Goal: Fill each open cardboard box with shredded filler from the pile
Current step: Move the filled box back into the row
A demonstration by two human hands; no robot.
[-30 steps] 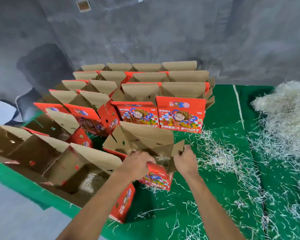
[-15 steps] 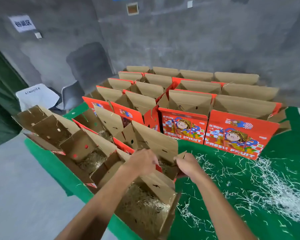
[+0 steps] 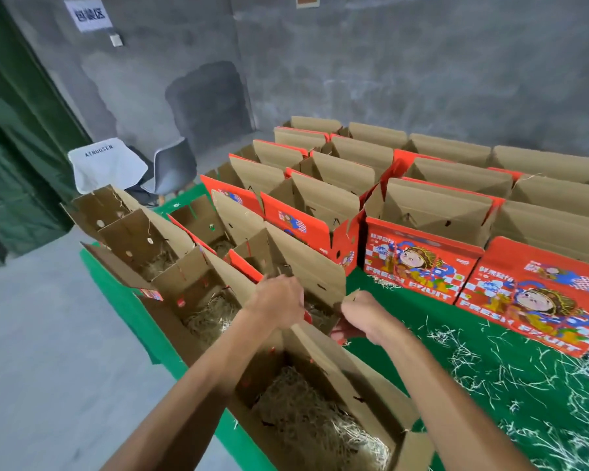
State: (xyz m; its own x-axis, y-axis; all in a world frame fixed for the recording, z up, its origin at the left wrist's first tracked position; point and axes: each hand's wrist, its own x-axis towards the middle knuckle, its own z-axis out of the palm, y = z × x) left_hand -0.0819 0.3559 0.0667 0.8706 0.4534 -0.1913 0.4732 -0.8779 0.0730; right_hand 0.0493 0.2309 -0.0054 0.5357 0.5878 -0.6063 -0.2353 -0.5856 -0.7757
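An open red cardboard box (image 3: pixel 300 266) with tall brown flaps stands in the middle of the green mat. My left hand (image 3: pixel 276 300) grips its near left flap edge. My right hand (image 3: pixel 361 317) pinches the flap corner at its near right end. A little shredded filler shows inside between my hands. In front of it, another open box (image 3: pixel 364 379) holds a bed of pale filler (image 3: pixel 313 419). To the left, a further box (image 3: pixel 191 290) also holds filler (image 3: pixel 211 317). The filler pile itself is out of view.
Rows of open red fruit boxes (image 3: pixel 422 263) fill the back and right of the green mat (image 3: pixel 490 385). Loose filler strands (image 3: pixel 575 419) litter the mat at right. A grey chair (image 3: pixel 174 168) and grey floor (image 3: pixel 48 334) lie left of the mat's edge.
The view has swung left and down, so the filler pile has left the frame. Both hands stay on the same box's flaps, and the box sits nearer the filled boxes at the left edge.
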